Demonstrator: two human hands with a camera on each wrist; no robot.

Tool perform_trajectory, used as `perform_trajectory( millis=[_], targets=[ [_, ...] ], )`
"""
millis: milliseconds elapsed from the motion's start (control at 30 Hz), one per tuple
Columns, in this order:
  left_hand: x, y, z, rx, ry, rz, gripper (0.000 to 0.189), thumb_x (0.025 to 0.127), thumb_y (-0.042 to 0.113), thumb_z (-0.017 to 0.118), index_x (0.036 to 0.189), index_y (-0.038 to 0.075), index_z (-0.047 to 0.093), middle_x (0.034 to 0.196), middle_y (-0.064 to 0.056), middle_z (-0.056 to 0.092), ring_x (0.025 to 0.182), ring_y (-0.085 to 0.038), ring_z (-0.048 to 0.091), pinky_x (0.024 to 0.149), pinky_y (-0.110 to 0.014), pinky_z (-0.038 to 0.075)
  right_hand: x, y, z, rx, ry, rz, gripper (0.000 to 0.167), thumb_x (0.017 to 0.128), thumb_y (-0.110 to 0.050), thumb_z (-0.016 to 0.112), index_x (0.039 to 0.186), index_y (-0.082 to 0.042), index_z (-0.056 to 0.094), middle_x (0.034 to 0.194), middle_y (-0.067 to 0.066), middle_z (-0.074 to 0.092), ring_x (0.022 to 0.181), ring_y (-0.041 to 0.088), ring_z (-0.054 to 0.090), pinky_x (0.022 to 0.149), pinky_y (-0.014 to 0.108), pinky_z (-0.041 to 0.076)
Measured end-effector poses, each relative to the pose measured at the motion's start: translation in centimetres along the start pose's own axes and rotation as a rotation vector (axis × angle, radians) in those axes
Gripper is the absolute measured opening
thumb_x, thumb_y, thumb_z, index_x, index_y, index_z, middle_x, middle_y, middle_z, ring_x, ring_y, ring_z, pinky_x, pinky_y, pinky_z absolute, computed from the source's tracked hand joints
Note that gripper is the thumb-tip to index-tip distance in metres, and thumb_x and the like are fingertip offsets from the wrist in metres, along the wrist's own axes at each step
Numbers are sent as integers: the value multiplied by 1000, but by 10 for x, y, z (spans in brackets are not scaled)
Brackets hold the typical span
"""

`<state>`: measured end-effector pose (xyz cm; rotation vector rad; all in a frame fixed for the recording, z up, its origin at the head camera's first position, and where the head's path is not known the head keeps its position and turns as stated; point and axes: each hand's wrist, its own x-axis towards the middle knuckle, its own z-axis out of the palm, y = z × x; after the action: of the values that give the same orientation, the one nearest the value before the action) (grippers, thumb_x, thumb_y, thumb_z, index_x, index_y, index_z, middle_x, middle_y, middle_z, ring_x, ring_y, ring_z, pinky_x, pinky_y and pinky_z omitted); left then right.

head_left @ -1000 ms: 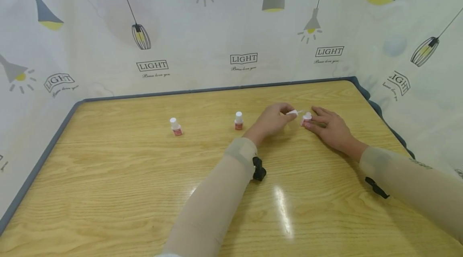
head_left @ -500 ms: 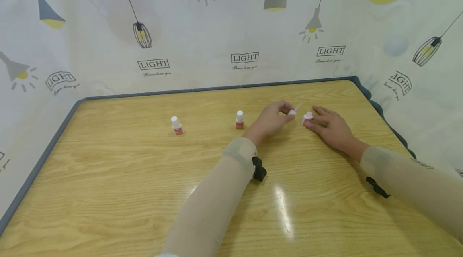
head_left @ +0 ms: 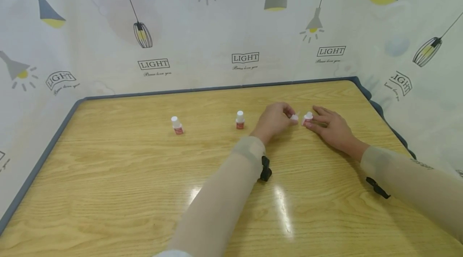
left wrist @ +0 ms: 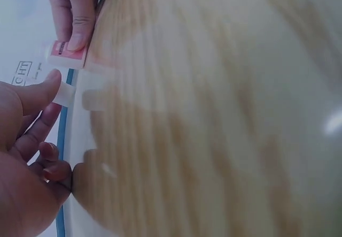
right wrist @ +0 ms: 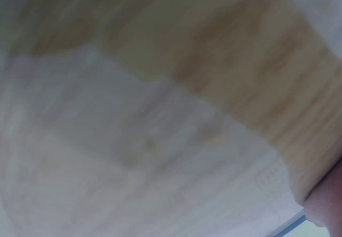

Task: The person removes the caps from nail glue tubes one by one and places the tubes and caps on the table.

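In the head view my left hand (head_left: pixel 275 120) pinches a small white cap (head_left: pixel 294 117) between thumb and fingers, a thin pale stick pointing up from it. Just right of the cap stands a little white bottle (head_left: pixel 307 118) with a red label, its cap off and narrow neck showing. My right hand (head_left: pixel 333 129) grips that bottle from its right side, thumb at the front. From the left wrist, the white cap (left wrist: pixel 65 94) shows at my left thumb tip, close to the labelled bottle (left wrist: pixel 60 60). Only a bit of my right hand (right wrist: pixel 327 199) enters the right wrist view.
Two similar capped bottles stand upright on the wooden table (head_left: pixel 126 176): one at the middle (head_left: pixel 240 120), another farther left (head_left: pixel 177 125). Lamp-printed cloth (head_left: pixel 202 40) rises behind the table's blue-grey edge (head_left: pixel 144 94).
My left hand has shifted slightly right and down, and the cap's stick has swung from pointing at the bottle to pointing upward. My right hand keeps holding the bottle in place.
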<state>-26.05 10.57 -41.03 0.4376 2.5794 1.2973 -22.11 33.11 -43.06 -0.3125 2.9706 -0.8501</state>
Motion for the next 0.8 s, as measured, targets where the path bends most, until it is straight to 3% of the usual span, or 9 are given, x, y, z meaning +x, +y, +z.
perform_trajectory(
  millis=[267,800],
  targets=[
    [0,1,3,79,-11,2,12,95,26,81,104,22,74,98,10,71,90,-10,65,83,-28,52,1,5,2,-5,24,-14,50,105,-35,69,140,0,67,170,24,36,157,54,30,124,72,23],
    [1,1,3,69,-20,-26,17,92,27,86,103,23,74,95,11,71,88,-9,65,84,-29,51,0,3,1,-6,40,-14,51,105,-39,68,140,-2,67,169,24,37,157,54,31,124,73,23]
  ],
)
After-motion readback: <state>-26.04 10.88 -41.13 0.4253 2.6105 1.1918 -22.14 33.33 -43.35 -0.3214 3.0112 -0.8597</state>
